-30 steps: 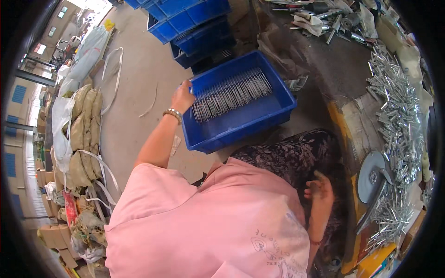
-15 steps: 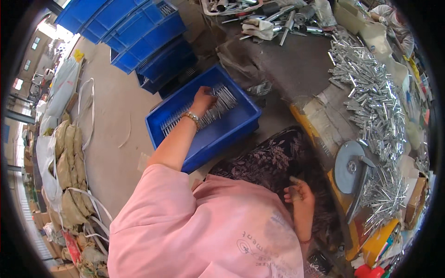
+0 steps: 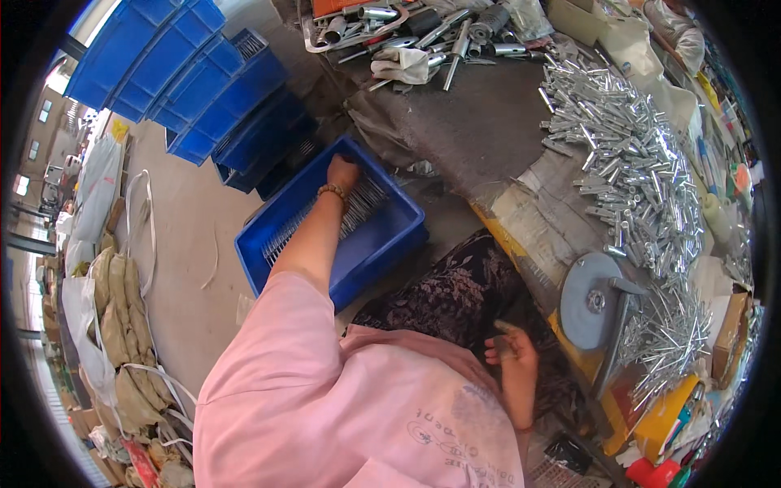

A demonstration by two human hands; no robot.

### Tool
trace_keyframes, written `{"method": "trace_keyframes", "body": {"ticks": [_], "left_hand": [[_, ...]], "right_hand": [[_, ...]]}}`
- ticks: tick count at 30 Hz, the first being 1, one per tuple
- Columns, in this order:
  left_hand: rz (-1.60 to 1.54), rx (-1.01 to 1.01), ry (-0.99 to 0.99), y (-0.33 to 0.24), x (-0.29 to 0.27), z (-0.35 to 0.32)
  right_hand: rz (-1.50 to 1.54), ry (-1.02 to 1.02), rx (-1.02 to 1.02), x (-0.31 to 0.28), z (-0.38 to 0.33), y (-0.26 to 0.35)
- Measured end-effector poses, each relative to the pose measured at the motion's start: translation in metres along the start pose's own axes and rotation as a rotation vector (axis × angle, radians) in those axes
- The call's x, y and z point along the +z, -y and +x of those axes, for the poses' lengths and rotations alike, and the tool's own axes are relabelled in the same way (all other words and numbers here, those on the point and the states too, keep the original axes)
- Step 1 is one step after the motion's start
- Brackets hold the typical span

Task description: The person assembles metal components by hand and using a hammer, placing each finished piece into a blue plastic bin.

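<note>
Steel rods [image 3: 325, 221] lay in rows in a blue crate [image 3: 389, 244] on the floor, beside the worktop [image 3: 488, 122], where the left hand [image 3: 342, 172] reached down, fingers curled onto them; grip unclear. The right hand [image 3: 511, 355] rested loosely open on the lap.

Pink short-sleeved shirt; dark floral trousers; beaded bracelet [image 3: 331, 190] at left wrist

The left hand [image 3: 342, 172] has moved from the near-left rim of the blue bin [image 3: 390, 236] across the metal rods [image 3: 362, 203] to its far side. The right hand [image 3: 511, 358] rests lower on the lap.
</note>
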State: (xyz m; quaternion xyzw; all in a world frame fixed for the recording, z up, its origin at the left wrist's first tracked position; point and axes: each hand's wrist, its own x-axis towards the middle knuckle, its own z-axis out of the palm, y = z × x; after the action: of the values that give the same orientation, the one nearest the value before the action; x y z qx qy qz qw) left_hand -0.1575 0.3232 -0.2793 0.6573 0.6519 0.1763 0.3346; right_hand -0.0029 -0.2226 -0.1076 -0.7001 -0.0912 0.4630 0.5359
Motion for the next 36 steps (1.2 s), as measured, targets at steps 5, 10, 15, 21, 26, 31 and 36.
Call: {"method": "trace_keyframes", "body": {"ticks": [5,10,15,21,26,31,36], "left_hand": [[0.065,-0.043,0.062,0.049,-0.011,0.050],[-0.476,0.092,-0.037,0.056,-0.018,0.044],[-0.681,0.353,-0.165,-0.107,-0.072,-0.074],[-0.503,0.918,0.288,-0.257,-0.080,-0.218],[-0.168,1.286,0.553,-0.332,-0.018,-0.292],[0.150,1.435,0.361,-0.350,0.022,-0.303],[0.224,1.377,0.439,-0.348,0.025,-0.299]], "right_hand": [[-0.026,0.042,-0.025,0.003,0.001,0.007],[-0.023,0.050,-0.032,0.004,0.004,0.008],[0.034,0.085,-0.051,0.006,0.003,0.008],[-0.044,0.074,-0.146,0.008,-0.002,0.012],[-0.063,-0.019,-0.227,-0.010,-0.019,0.012],[-0.186,-0.038,-0.316,-0.027,-0.064,0.058],[-0.377,-0.450,-0.770,-0.059,-0.104,0.080]]}}
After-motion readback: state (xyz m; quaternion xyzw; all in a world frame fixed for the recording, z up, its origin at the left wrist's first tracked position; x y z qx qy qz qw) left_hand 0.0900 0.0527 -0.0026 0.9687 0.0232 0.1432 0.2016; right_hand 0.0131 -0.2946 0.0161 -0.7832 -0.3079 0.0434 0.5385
